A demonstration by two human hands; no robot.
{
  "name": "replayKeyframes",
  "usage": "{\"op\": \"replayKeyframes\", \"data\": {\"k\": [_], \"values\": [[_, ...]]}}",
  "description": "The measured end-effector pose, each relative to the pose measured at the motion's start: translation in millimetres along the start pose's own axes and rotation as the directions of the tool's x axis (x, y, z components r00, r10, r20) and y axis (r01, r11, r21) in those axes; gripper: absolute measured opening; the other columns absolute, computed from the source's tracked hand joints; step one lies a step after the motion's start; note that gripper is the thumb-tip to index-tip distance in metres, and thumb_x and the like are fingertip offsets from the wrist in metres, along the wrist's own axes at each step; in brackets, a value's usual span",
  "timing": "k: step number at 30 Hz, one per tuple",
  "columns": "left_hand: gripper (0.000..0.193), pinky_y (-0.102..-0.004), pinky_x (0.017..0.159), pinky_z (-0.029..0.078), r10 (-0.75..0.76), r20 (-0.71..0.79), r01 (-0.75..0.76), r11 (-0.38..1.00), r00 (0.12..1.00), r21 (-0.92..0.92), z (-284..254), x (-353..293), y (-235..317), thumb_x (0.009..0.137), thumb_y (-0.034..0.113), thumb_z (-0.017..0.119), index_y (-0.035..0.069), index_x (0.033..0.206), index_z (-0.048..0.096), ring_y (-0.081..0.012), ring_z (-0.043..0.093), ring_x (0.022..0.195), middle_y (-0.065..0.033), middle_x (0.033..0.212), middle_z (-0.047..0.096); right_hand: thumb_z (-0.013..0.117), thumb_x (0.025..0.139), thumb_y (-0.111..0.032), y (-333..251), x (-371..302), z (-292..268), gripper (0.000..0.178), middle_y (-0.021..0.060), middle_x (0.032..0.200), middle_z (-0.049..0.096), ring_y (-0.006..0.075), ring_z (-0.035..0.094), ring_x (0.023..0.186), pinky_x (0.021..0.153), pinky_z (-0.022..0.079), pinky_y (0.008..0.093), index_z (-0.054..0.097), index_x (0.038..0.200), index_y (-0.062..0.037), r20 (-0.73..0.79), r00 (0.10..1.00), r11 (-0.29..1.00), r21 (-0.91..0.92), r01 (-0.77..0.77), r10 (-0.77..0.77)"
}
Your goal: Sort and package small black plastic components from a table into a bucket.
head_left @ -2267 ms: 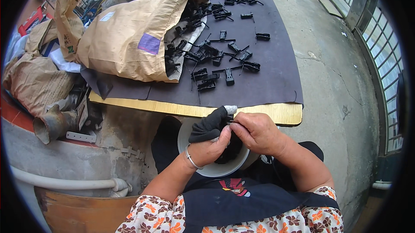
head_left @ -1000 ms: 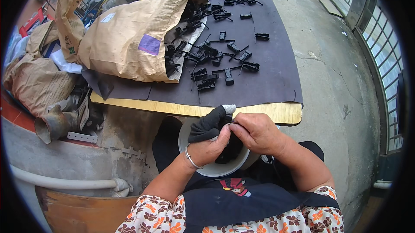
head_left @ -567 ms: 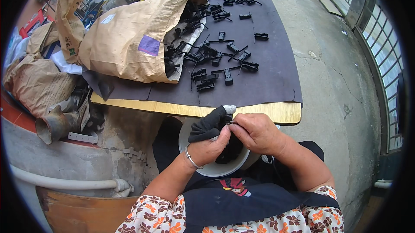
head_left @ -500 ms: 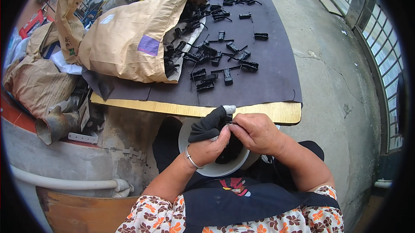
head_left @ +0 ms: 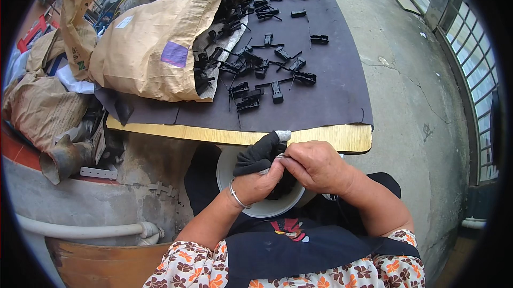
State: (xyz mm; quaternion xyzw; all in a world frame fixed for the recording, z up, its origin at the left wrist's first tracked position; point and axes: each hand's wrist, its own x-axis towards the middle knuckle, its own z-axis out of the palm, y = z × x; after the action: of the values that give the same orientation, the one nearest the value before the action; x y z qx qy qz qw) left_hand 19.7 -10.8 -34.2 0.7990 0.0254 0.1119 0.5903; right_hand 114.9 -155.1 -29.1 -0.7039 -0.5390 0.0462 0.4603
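Observation:
Over a white bucket (head_left: 262, 212) between my knees, my two hands meet close together. My left hand (head_left: 260, 166) wears black cloth covers on several fingers and a whitish wrap on one fingertip. Its fingers curl around a small black plastic part (head_left: 281, 147), mostly hidden by the hands. Thumb and fingers pressed together, my right hand (head_left: 315, 167) pinches something thin and light-coloured against that part; its kind cannot be made out. Dark pieces show inside the bucket beneath the hands. Similar black plastic parts with thin stalks (head_left: 277, 91) lie scattered on the table ahead.
A dark cloth (head_left: 331, 90) covers the table, whose pale wooden edge (head_left: 224, 135) faces me. On its left lies an open brown paper sack (head_left: 139, 55) spilling black parts. Crumpled sacks (head_left: 45, 103) and a rusty pipe piece (head_left: 63, 162) sit farther left. Barred gate panels (head_left: 467, 58) stand right.
The view has shifted slightly, so the table and sack sit a little further left and higher. Both hands keep their grip, the right one turned a little.

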Motion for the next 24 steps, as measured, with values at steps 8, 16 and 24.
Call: {"op": "replayKeyframes", "data": {"k": [8, 16, 24], "values": [[0.038, -0.0271, 0.083, 0.044, -0.048, -0.012, 0.048, 0.999, 0.999, 0.011, -6, -2, 9, 0.084, 0.004, 0.053, -0.005, 0.121, 0.047, -0.0165, 0.058, 0.094, -0.013, 0.106, 0.06, 0.055, 0.085, -0.016, -2, 3, 1, 0.017, 0.0143, 0.064, 0.055, 0.033, 0.056, 0.06, 0.054, 0.044, 0.0399, 0.049, 0.076, -0.0024, -0.012, 1.0, 0.999, 0.043, -0.015, 0.016], [0.036, -0.0268, 0.076, 0.046, -0.059, -0.083, 0.065, 0.995, 0.995, 0.073, -7, -4, 15, 0.085, 0.006, 0.055, -0.004, 0.119, 0.049, -0.0156, 0.059, 0.083, -0.0101, 0.095, 0.063, 0.052, 0.087, -0.009, -5, 4, -1, 0.012, 0.0162, 0.065, 0.051, 0.0347, 0.052, 0.058, 0.052, 0.041, 0.0386, 0.05, 0.08, -0.0003, -0.04, 0.997, 0.994, 0.093, -0.061, 0.065], [0.037, -0.0182, 0.055, 0.042, 0.01, -0.084, -0.007, 0.999, 0.996, 0.037, 0, -1, 18, 0.086, 0.002, 0.054, -0.004, 0.122, 0.048, -0.0039, 0.049, 0.059, -0.0012, 0.075, 0.059, 0.053, 0.086, -0.009, -6, 4, -2, 0.014, 0.0164, 0.063, 0.05, 0.0346, 0.05, 0.055, 0.05, 0.039, 0.0373, 0.049, 0.076, -0.0002, -0.074, 0.994, 0.988, 0.14, -0.069, 0.08]]}}
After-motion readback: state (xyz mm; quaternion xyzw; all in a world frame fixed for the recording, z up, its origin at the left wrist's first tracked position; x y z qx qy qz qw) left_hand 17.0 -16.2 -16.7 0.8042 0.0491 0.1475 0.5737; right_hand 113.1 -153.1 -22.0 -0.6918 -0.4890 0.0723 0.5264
